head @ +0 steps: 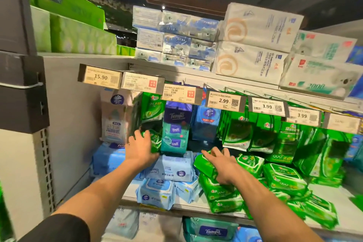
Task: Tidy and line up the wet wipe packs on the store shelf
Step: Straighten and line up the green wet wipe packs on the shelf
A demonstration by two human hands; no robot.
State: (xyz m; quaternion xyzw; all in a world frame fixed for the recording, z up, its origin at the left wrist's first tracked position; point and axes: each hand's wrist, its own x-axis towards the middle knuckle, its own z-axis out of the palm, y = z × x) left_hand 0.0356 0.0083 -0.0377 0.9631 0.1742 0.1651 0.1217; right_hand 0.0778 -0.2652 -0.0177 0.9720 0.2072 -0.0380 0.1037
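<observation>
Fingers of the left hand [140, 148] are curled round a small green wipe pack [155, 140], gripped upright just left of the teal Tempo pack [173, 139]. Fingers of the right hand [221, 165] are spread and laid flat on the top pack of a green wipe stack [218, 188] at the shelf [330, 192] front. Pale blue wipe packs [170, 171] are piled between both forearms. More green packs [282, 179] are scattered to the right, tilted and overlapping. Price tags [225, 101] are hung along the rail above.
</observation>
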